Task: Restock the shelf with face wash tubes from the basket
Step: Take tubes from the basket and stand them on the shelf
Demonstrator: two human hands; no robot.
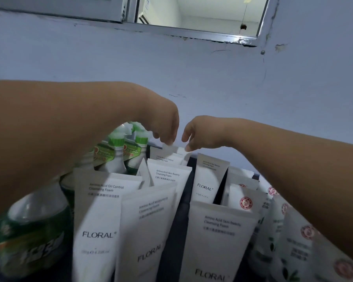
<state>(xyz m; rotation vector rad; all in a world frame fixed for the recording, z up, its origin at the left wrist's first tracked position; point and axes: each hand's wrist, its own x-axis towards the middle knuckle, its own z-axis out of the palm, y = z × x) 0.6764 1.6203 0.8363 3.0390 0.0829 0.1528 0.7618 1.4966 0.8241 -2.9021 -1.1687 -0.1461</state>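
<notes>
Rearmost tube [170, 158] stands upright just beneath left hand [165, 125] and right hand [201, 132]. Left fingers [168, 139] pinch its top edge; right grip unclear.

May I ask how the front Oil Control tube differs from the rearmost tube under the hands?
The Oil Control tube shows its label; the rearmost tube is mostly hidden. The Oil Control tube is untouched; the left hand pinches the rearmost tube's top, the right hand touches it. Both are white.
</notes>
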